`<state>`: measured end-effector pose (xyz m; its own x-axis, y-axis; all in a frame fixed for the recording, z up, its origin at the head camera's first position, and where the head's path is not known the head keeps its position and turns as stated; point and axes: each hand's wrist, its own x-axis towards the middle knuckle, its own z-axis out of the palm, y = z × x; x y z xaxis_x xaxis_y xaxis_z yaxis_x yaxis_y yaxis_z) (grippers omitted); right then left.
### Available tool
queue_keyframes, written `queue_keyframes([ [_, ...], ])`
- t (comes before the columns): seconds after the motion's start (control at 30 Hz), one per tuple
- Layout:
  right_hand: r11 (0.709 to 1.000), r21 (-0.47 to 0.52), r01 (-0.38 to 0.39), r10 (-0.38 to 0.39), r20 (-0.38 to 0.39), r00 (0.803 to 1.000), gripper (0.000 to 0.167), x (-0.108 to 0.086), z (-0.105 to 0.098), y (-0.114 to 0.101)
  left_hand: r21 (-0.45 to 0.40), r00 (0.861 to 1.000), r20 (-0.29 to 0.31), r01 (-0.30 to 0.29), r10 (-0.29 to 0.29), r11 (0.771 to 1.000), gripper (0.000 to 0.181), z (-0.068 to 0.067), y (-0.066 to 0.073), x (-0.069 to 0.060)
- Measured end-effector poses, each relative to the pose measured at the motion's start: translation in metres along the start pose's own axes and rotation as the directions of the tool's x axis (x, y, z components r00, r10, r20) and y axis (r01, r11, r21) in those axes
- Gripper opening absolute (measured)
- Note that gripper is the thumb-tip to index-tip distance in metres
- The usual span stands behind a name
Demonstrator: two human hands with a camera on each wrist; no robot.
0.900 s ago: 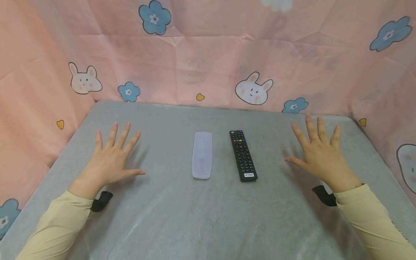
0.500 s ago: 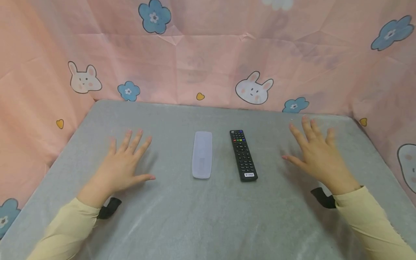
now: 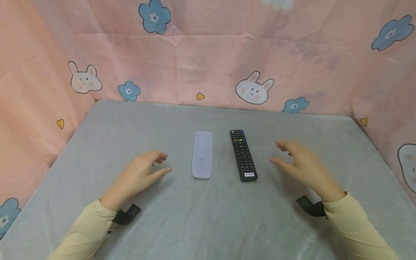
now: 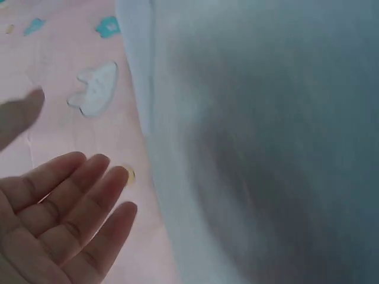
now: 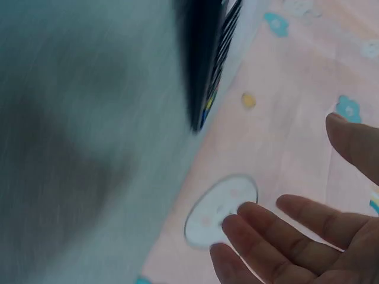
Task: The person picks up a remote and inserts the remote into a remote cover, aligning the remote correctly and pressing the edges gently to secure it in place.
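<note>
A black remote control (image 3: 243, 155) lies buttons up on the grey table, its top end pointing away. Left of it lies a translucent whitish remote-control cover (image 3: 202, 155), flat and apart from the remote. My left hand (image 3: 138, 177) hovers to the left of the cover, thumb and bent fingers spread apart around nothing. To the right of the remote, my right hand (image 3: 305, 169) hangs above the table with its thumb and fingers parted, touching nothing. In the right wrist view the remote (image 5: 204, 65) shows edge-on beyond the hand.
The grey table (image 3: 208, 224) has a pink curtain (image 3: 211, 54) with rabbits and blue flowers behind it and along both sides. A black wrist strap piece hangs below each sleeve cuff.
Both hands have moved inward toward the cover and the remote. Their fingers, spread wide before, are now more bent. The remote and the cover have stayed in place.
</note>
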<state>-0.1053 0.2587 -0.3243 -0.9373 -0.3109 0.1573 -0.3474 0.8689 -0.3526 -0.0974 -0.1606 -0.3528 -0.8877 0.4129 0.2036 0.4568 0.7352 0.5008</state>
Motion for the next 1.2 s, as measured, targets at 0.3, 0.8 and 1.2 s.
queue_keyframes([
  [0.3, 0.957, 0.268, -0.115, 0.096, 0.080, 0.992, 0.040, 0.008, 0.023, -0.016, -0.466, 0.994, 0.106, 0.016, 0.037, 0.885, 0.015, 0.036, 0.042, 0.020],
  [0.8, 0.878, 0.404, -0.257, 0.197, 0.185, 0.963, 0.033, 0.012, 0.049, -0.011, -0.671, 0.931, 0.366, 0.272, -0.012, 0.690, 0.029, 0.104, 0.099, 0.067],
  [1.2, 0.766, 0.563, -0.311, 0.167, 0.293, 0.941, 0.039, 0.004, 0.061, -0.012, -0.771, 0.886, 0.441, 0.457, -0.145, 0.444, 0.032, 0.122, 0.111, 0.063],
])
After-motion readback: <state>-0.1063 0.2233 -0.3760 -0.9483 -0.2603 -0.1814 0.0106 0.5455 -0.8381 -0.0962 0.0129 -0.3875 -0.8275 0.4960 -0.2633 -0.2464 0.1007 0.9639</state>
